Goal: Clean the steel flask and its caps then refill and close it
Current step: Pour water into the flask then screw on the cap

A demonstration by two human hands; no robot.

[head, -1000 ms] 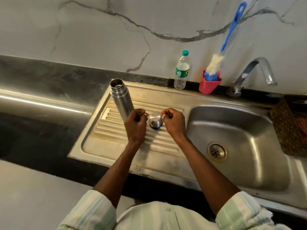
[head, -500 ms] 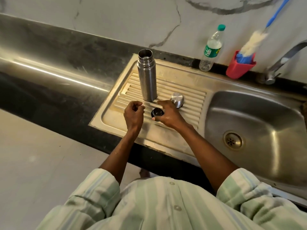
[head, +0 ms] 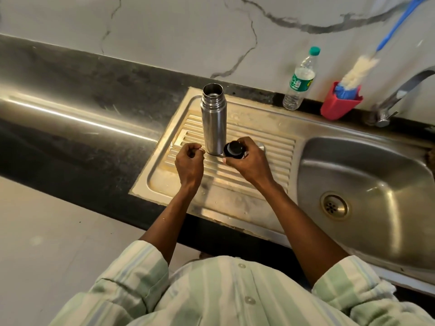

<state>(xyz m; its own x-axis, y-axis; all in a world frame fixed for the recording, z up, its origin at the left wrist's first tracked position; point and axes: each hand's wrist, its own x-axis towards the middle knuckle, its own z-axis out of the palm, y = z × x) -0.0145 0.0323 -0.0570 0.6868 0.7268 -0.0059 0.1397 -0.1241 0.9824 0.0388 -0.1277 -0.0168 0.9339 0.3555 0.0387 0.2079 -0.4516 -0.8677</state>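
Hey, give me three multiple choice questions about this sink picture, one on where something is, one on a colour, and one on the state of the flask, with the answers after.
1. Where does the steel flask stand?
A. in the sink basin
B. on the ribbed drainboard
C. on the dark counter

2. What colour is the cap of the plastic water bottle?
A. green
B. red
C. white

3. What state is the steel flask in?
A. upright with its mouth open
B. lying on its side
C. upright and capped

Answers:
1. B, its base sits on the ridges of the drainboard, left of the basin.
2. A, the cap at the bottle's top is green, like its label.
3. A, the threaded mouth is uncovered, and the right hand grips the black inner cap beside it, while the left hand is closed, seemingly on nothing.
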